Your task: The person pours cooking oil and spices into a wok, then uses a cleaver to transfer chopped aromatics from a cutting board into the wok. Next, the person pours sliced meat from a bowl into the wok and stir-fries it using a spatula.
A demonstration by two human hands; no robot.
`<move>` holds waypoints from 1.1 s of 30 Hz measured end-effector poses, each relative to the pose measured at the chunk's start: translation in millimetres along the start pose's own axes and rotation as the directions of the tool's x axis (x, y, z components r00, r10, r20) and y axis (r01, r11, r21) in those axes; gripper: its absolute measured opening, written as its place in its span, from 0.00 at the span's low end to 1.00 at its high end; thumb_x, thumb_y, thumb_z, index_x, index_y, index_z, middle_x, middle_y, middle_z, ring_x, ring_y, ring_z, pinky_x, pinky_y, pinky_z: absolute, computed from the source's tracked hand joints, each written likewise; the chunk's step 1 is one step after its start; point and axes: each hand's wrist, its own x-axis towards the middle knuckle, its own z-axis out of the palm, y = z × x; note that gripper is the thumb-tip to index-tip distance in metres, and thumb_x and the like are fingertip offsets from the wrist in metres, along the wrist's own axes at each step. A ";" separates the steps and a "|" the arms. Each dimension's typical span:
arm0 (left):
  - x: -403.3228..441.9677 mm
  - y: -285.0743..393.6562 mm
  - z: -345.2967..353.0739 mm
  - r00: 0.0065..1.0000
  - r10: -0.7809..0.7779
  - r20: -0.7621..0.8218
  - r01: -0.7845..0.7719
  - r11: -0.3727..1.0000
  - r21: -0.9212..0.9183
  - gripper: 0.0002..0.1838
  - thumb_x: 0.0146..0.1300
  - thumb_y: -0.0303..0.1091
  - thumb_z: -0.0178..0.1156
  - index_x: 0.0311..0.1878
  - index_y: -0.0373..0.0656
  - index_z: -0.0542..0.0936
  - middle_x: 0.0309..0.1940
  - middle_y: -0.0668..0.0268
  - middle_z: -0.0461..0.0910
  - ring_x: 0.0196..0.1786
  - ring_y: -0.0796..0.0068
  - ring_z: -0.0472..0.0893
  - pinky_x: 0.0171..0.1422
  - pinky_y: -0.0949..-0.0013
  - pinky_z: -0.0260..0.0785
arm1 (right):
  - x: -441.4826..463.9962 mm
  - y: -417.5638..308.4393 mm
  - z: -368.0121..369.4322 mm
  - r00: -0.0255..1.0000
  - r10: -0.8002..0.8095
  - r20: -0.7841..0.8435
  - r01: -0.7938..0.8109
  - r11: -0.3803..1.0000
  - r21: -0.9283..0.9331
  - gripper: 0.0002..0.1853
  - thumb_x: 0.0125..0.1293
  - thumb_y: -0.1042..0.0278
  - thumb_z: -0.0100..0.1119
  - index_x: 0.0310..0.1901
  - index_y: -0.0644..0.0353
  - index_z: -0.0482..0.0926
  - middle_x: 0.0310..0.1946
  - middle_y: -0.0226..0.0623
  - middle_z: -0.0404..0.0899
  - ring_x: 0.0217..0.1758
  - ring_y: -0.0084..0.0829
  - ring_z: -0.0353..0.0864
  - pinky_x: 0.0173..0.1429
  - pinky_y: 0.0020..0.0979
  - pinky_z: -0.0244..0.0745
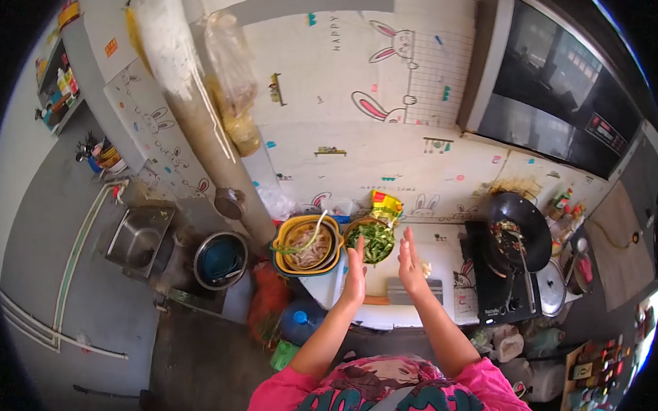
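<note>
My left hand [355, 273] and my right hand [412, 266] are raised above the counter, palms facing each other. Their fingers are stretched out, with a gap between them and nothing in either. Below them, partly hidden by my right hand, lies a cleaver [435, 288] with a wide grey blade. Just beyond my left hand stands a bowl of chopped green vegetables [375, 240]. Small pale pieces [426, 268] lie beside my right hand. Left of my left hand, a yellow basket [278, 240] holds a bowl of pale sliced food [309, 254].
A black wok [538, 234] with food and a spatula [526, 274] sits on the cooktop [489, 298] at right, a glass lid [552, 286] beside it. A yellow packet [387, 204] stands behind the greens. Leftward are a metal pot [201, 263], a sink [136, 235] and a thick pipe [194, 128].
</note>
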 end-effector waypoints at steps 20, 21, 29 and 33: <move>49.2 -104.9 -193.1 0.883 0.264 -0.388 0.122 0.668 0.734 0.29 0.71 0.46 0.30 0.66 0.33 0.53 0.67 0.48 0.51 0.70 0.53 0.49 0.72 0.62 0.36 | 71.3 112.9 155.9 0.923 0.249 0.293 -0.099 0.890 -0.445 0.27 0.58 0.65 0.53 0.56 0.72 0.61 0.55 0.62 0.63 0.60 0.56 0.61 0.63 0.41 0.58; 51.5 -84.8 -191.1 0.880 0.222 -0.421 0.167 0.684 0.710 0.30 0.69 0.47 0.34 0.66 0.34 0.55 0.66 0.48 0.53 0.70 0.51 0.49 0.72 0.59 0.37 | 76.9 121.0 166.8 0.938 0.249 0.242 -0.127 0.894 -0.430 0.27 0.57 0.66 0.54 0.55 0.73 0.61 0.54 0.61 0.64 0.58 0.57 0.62 0.61 0.43 0.59; 87.6 -82.2 -237.3 0.954 0.009 -0.298 0.291 0.195 0.937 0.31 0.62 0.39 0.49 0.67 0.41 0.55 0.69 0.59 0.50 0.71 0.52 0.45 0.66 0.35 0.35 | 120.0 169.0 218.8 0.921 0.387 0.041 -0.230 0.626 -0.746 0.27 0.56 0.65 0.58 0.52 0.73 0.60 0.45 0.58 0.70 0.43 0.52 0.76 0.43 0.40 0.75; 96.2 -88.4 -252.8 0.971 0.047 -0.235 0.234 0.031 0.972 0.30 0.60 0.37 0.51 0.66 0.42 0.57 0.68 0.58 0.52 0.71 0.54 0.47 0.66 0.34 0.35 | 137.6 153.6 223.3 0.915 0.403 0.007 -0.204 0.479 -0.854 0.20 0.53 0.75 0.60 0.46 0.69 0.66 0.46 0.56 0.70 0.44 0.49 0.77 0.43 0.39 0.77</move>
